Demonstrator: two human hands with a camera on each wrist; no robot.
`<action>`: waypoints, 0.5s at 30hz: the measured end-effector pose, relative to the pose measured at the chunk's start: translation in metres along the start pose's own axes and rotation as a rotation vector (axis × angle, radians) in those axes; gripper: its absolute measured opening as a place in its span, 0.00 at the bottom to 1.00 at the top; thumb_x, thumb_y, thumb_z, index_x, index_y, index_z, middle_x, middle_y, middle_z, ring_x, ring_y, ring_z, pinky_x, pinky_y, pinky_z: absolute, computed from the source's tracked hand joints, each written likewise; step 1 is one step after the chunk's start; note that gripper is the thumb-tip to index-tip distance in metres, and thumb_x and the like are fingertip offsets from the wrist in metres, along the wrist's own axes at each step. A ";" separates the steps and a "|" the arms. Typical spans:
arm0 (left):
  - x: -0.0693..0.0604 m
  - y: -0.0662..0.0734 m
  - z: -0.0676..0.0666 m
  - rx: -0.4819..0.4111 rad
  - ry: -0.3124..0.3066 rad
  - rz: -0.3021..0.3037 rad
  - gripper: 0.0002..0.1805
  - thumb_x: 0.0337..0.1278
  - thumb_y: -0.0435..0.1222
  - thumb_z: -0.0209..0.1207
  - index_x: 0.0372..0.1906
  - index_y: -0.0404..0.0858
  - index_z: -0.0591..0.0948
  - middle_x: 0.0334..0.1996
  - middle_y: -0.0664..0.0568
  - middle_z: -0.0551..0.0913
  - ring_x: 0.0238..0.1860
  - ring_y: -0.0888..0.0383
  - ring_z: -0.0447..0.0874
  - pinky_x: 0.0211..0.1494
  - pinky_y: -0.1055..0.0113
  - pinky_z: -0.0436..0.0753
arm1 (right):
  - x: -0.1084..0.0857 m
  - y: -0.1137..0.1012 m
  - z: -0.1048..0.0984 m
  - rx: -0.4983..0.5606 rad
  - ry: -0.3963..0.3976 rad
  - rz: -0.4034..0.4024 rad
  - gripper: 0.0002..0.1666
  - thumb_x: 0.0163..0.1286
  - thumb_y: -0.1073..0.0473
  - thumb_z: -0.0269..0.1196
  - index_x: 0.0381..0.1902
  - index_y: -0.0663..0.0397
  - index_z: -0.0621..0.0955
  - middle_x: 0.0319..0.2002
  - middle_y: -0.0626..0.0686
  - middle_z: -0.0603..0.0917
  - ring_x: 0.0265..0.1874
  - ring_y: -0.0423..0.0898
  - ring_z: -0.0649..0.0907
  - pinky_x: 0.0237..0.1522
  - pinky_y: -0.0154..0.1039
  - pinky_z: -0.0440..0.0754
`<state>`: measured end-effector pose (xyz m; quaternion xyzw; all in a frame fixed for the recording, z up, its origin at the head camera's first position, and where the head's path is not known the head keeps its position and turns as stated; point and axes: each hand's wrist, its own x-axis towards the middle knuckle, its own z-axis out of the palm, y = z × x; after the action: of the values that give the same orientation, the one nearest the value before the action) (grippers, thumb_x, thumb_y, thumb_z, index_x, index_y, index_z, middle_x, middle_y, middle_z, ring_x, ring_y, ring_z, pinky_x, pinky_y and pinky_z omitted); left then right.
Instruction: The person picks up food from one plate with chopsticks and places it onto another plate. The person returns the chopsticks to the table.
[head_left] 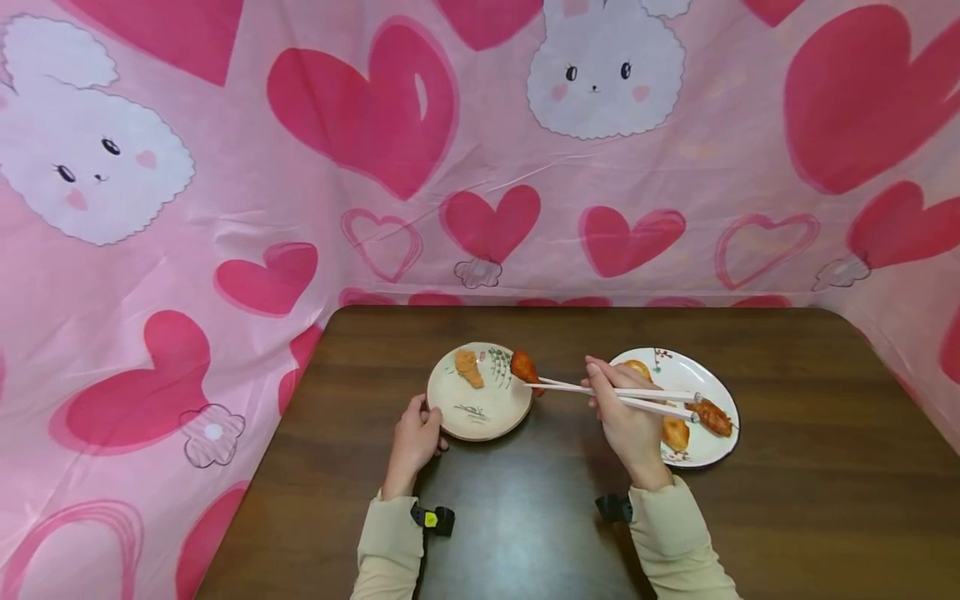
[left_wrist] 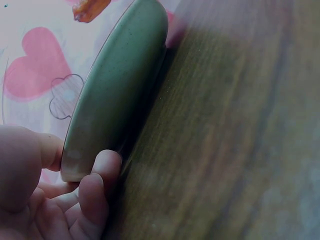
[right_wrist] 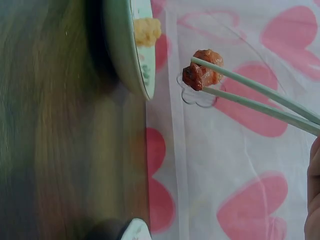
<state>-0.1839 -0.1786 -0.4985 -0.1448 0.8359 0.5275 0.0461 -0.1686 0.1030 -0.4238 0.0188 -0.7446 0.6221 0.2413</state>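
My left hand (head_left: 417, 437) grips the near-left rim of a round cream plate (head_left: 457, 412), thumb at the rim and fingers curled at its underside in the left wrist view. A golden fried piece of food (head_left: 469, 368) lies on that plate. In my right hand (head_left: 628, 421) is a pair of white chopsticks (head_left: 566, 387). Their tips pinch a glazed reddish-brown piece of meat (right_wrist: 202, 70), raised by the round plate's right edge. Beside and partly behind the right hand, an oval white plate (head_left: 716, 392) carries another browned meat piece (head_left: 711, 417) and a yellow fried piece (head_left: 675, 433).
Both plates stand on a dark brown wooden table (head_left: 525, 517). A pink cloth (head_left: 480, 150) with hearts and rabbit faces hangs behind the table and along its sides. Each wrist wears a black strap, the left strap (head_left: 442, 521) with a yellow mark.
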 end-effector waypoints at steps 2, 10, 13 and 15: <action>0.000 0.000 0.001 0.001 0.000 0.000 0.24 0.70 0.39 0.46 0.67 0.35 0.65 0.24 0.47 0.79 0.17 0.56 0.76 0.22 0.64 0.77 | -0.001 0.001 0.004 0.009 -0.011 0.002 0.11 0.65 0.63 0.64 0.44 0.61 0.87 0.25 0.48 0.86 0.13 0.37 0.77 0.15 0.26 0.74; 0.000 0.000 0.001 -0.001 0.005 0.005 0.24 0.70 0.39 0.46 0.67 0.35 0.66 0.24 0.47 0.79 0.16 0.56 0.75 0.22 0.64 0.78 | -0.002 0.002 0.020 -0.007 -0.019 0.003 0.10 0.64 0.66 0.64 0.42 0.63 0.86 0.25 0.62 0.84 0.12 0.35 0.75 0.14 0.25 0.73; 0.000 0.000 0.000 0.002 0.005 0.007 0.24 0.70 0.39 0.46 0.67 0.35 0.65 0.24 0.47 0.79 0.16 0.56 0.75 0.23 0.64 0.78 | -0.003 -0.005 0.025 -0.003 -0.013 0.008 0.09 0.64 0.68 0.63 0.41 0.67 0.86 0.24 0.64 0.83 0.11 0.35 0.74 0.14 0.24 0.71; 0.000 0.000 0.000 0.004 0.004 0.006 0.24 0.70 0.39 0.46 0.67 0.35 0.65 0.24 0.47 0.79 0.16 0.56 0.75 0.23 0.64 0.78 | -0.004 -0.005 0.028 0.011 -0.012 0.023 0.10 0.64 0.68 0.63 0.41 0.69 0.86 0.24 0.66 0.83 0.11 0.35 0.74 0.13 0.24 0.71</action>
<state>-0.1836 -0.1789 -0.4987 -0.1435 0.8373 0.5258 0.0431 -0.1729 0.0747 -0.4233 0.0154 -0.7429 0.6287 0.2295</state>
